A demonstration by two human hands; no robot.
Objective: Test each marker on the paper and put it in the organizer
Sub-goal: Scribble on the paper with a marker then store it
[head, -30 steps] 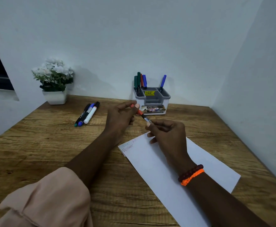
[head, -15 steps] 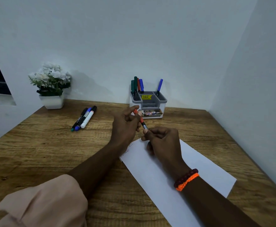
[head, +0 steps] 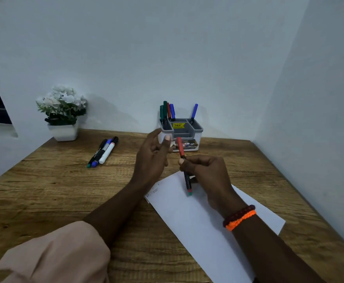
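Right hand (head: 204, 172) grips the red marker (head: 184, 166) mid-barrel, just in front of the organizer (head: 184, 132). Red cap end points up toward the organizer; the other end hangs down over the paper (head: 203, 217). A second ago both hands met on this marker, left at the red end. Now the left hand (head: 152, 158) has let go and sits just left of the marker, fingers loosely spread, holding nothing that I can see. The marker has also swung from a slant to nearly upright.

My reading: the cap looks seated, so capping is done and this marker has had its test. Faint scribbles (head: 153, 190) show on the paper's near-left corner, by the left wrist. Next step is likely the drop into the organizer, cap up.

The organizer stands at the back of the surface (head: 44, 201) against the wall. It already holds green, red and blue markers (head: 167, 111) in its left slot and one blue (head: 194, 112) at its right.

Three markers (head: 103, 152) lie well left of the organizer, untested, I judge. A flower pot (head: 63, 113) stands further left.

Risk: crowded left slot.
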